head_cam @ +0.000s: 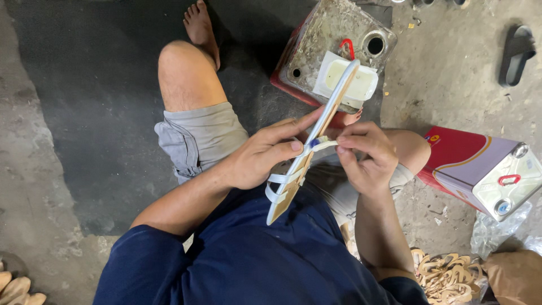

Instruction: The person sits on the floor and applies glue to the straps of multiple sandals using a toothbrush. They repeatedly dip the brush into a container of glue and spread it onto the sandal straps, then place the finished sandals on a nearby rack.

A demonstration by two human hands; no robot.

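I hold a flat sandal sole (334,101), white-edged with a tan face, tilted edge-on above my lap. My left hand (257,158) grips it at the middle, thumb and fingers laid along its side. My right hand (367,155) pinches a thin white strap (322,144) where it meets the sole. More white strap loops (278,186) wrap the sole's lower end. I sit on the floor in grey shorts and a dark blue shirt.
A dirty square tin (333,42) carrying a white tray of pale glue (361,82) stands beyond my knees. A red and silver tin (485,169) lies on its side at right. Several tan straps (446,277) are piled lower right. A black slipper (516,53) lies upper right.
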